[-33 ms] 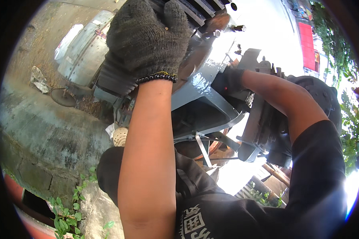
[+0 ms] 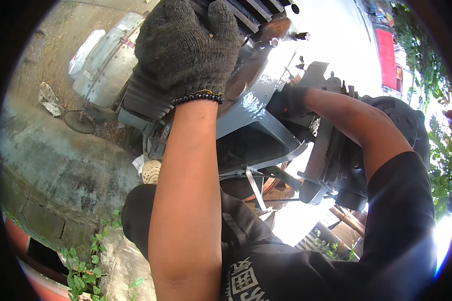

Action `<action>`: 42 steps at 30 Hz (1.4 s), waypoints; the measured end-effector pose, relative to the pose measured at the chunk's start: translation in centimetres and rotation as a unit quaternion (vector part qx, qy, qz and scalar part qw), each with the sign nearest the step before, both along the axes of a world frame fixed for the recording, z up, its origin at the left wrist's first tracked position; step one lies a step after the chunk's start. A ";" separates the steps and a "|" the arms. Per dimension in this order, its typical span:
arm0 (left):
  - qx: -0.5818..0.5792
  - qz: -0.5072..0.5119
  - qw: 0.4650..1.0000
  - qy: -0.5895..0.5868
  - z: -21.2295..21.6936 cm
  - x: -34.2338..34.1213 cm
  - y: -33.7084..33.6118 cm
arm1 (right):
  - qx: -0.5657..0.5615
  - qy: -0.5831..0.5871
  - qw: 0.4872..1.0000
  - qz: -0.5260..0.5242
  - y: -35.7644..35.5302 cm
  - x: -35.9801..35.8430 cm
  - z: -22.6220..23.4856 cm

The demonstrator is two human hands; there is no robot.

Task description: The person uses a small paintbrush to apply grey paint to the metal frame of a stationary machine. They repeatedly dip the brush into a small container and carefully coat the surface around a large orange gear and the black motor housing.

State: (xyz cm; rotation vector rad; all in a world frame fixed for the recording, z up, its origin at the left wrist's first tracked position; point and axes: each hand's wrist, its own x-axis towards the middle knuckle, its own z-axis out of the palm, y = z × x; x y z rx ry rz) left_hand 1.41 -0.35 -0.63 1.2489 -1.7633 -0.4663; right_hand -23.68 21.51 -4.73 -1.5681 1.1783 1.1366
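My left hand (image 2: pixel 186 50), in a dark knitted glove with a beaded bracelet at the wrist, rests over a dark ridged metal part (image 2: pixel 253 14) of a grey machine. Its thumb stands apart from the fingers; the upper picture edge cuts off some fingertips. Farther right, my right hand (image 2: pixel 290 102), also in a dark glove, reaches in against the side of the machine's glossy grey body (image 2: pixel 253 103). Shadow and dark parts hide its fingers, so what it grips cannot be made out. A small red spot shows beside that hand.
Dark bulky machine parts (image 2: pixel 331 155) lie below my right forearm. A pale metal drum-like object (image 2: pixel 108 60) stands at the far left, near a round disc (image 2: pixel 79 122). A mossy concrete ledge (image 2: pixel 60 165) runs along the left, with leafy vines (image 2: pixel 88 268) below.
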 end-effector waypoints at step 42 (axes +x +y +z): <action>0.001 0.017 1.000 0.003 0.1 0.4 -0.2 | -0.001 -0.065 0.997 0.037 0.3 0.5 -0.5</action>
